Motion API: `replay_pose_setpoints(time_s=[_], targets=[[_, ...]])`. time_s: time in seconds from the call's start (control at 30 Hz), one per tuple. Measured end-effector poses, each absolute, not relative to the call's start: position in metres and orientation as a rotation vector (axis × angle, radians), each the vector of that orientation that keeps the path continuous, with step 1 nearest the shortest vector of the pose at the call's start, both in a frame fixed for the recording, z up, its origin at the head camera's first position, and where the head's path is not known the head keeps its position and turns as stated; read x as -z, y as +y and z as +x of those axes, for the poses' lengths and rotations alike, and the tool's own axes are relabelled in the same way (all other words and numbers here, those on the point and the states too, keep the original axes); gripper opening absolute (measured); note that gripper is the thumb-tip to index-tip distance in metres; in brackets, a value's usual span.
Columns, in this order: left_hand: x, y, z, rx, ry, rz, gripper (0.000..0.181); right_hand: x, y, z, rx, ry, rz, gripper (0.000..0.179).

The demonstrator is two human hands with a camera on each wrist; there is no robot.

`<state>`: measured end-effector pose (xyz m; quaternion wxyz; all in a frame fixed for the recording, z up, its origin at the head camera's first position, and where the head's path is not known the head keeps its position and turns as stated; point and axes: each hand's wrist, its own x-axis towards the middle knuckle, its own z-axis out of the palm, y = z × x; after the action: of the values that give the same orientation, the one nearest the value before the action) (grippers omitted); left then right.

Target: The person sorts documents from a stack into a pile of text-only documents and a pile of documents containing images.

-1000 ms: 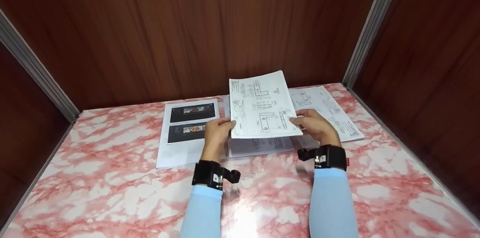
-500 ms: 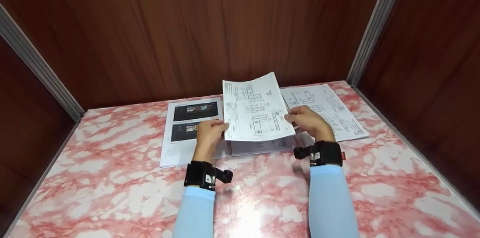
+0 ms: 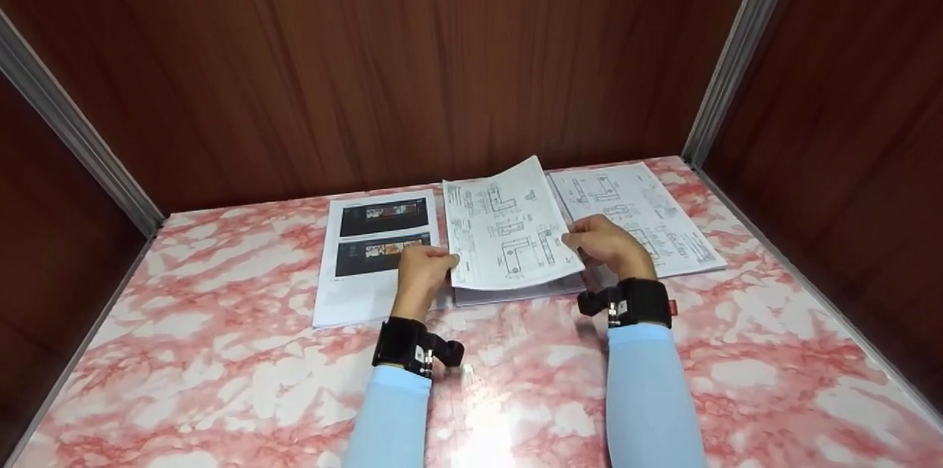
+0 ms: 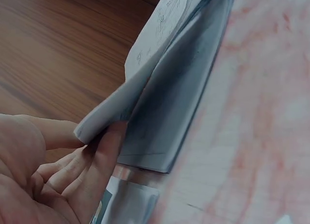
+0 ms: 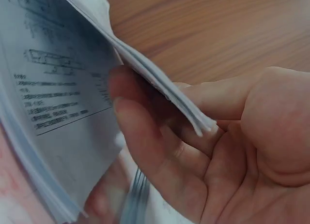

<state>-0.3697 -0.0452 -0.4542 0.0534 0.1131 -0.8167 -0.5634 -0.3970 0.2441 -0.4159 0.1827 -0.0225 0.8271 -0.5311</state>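
Both hands hold up a thin stack of printed paper sheets (image 3: pixel 508 232) with line drawings on top. My left hand (image 3: pixel 425 273) pinches its left edge, thumb above and fingers beneath, as the left wrist view also shows. On the opposite edge my right hand (image 3: pixel 608 243) pinches the stack near its lower right corner. The sheets bow between the hands, with the far edge curling up. Below them lies another pile of paper (image 3: pixel 516 295), mostly covered in the head view. In the right wrist view, printed text and a drawing show on that lower pile (image 5: pixel 58 103).
To the left lies a paper stack (image 3: pixel 353 298) with two dark pictures, partly under the left hand. A stack with drawings (image 3: pixel 685 247) lies slanted at the right. The pink marbled table (image 3: pixel 243 379) ends at a brown wood-look back wall (image 3: pixel 368 70).
The held sheets have come down closer to the lower pile, after shifting slightly left. Both hands keep their pinch; the left hand has lowered with the sheets.
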Motion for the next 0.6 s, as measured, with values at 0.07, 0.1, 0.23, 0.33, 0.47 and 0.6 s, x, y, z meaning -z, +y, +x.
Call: replay_pose_setpoints(time_s=[0.07,0.1,0.23,0.33,0.47,0.6], targets=[[0.455,-0.044,-0.369,1.707,-2.489,0.351,0.023,0.423,0.246,-0.402,1.477,2.351,-0.059,0.031],[0.455,-0.044,-0.369,1.708,-2.494,0.360,0.022,0.426,0.246,-0.404,1.460,2.362,-0.055,0.030],[0.456,-0.043,-0.369,1.756,-2.504,0.390,0.023,0.436,0.249,-0.408,1.372,2.428,-0.040,0.030],[0.455,-0.043,-0.370,1.770,-2.520,0.424,0.025,0.437,0.250,-0.406,1.340,2.452,-0.005,0.031],[0.450,-0.044,-0.369,1.784,-2.545,0.459,0.027,0.436,0.252,-0.402,1.429,2.330,0.106,0.034],[0.445,-0.045,-0.366,1.800,-2.575,0.465,0.027,0.436,0.253,-0.401,1.464,2.296,0.155,0.036]])
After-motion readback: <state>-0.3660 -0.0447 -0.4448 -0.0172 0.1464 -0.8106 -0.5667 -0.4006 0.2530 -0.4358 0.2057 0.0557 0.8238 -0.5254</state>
